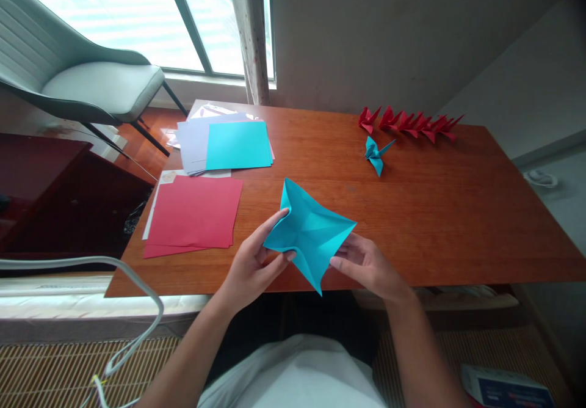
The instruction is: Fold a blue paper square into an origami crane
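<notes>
A creased sheet of turquoise origami paper (311, 228) is held up above the table's front edge, its four corners pointing outward and its sides pinched inward. My left hand (251, 264) grips its left side, with thumb and index finger pressing the edges in. On the right side, my right hand (366, 261) holds the edge, thumb in front and the other fingers partly hidden behind the paper. A finished turquoise paper crane (376, 154) rests on the table beyond my right hand. Behind it stands a row of several red paper cranes (416, 124).
Red paper sheets (195, 212) lie at the left of the wooden table (458, 218). Farther back, turquoise sheets (238, 145) lie on pale sheets (195, 145). A grey chair (101, 90) stands by the window. A white cable (137, 280) loops at the lower left.
</notes>
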### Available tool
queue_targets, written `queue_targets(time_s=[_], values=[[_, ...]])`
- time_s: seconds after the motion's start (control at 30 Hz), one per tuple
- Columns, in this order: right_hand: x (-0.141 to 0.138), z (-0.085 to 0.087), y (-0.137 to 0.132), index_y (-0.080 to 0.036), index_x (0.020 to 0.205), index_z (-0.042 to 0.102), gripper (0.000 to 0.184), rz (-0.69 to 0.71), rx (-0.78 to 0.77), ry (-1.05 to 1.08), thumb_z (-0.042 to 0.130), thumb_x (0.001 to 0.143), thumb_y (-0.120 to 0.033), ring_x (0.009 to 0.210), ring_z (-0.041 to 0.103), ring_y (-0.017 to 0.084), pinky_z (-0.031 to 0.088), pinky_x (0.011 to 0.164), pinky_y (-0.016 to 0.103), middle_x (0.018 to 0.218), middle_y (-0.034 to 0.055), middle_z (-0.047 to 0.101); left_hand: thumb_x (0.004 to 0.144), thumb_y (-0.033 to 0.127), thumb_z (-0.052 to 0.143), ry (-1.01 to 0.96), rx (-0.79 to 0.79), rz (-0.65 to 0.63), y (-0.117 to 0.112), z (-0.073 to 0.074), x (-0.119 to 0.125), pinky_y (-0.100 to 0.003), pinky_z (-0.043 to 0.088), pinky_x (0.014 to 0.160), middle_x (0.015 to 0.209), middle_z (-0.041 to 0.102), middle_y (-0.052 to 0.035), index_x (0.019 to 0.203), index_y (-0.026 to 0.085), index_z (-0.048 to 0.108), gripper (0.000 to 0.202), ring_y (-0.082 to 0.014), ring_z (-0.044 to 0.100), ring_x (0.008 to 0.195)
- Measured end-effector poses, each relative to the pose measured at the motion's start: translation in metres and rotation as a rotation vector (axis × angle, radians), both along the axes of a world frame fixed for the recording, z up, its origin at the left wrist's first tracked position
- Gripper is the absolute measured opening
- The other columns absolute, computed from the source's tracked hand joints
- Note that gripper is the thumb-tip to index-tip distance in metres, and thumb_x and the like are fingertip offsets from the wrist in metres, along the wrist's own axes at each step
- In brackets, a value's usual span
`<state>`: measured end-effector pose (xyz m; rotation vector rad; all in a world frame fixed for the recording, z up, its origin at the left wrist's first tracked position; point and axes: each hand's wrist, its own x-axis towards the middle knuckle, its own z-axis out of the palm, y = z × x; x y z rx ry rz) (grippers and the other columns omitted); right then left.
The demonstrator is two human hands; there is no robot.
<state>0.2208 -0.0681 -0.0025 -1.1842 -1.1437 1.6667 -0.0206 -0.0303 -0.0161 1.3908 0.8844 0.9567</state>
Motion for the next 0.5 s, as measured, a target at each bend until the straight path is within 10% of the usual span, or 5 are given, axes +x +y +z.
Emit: queue_targets(time_s=[0.5], values=[[-0.011,-0.003,-0.003,-0.023,0.113,0.068,0.037,-0.110,0.015,0.044,0.076,0.083,-0.044,0.112,0.069,0.027,0.056,0.100,0.043,0.118,0.0091,0.074,0.089,0.025,0.072,-0.009,-0.004,0.002,-0.002,0.000,0.001,-0.028,0.059,0.090,0.138,0.062,-0.0094,0.150,0.030,0.048,0.065,-0.0232,0.066,0.113]])
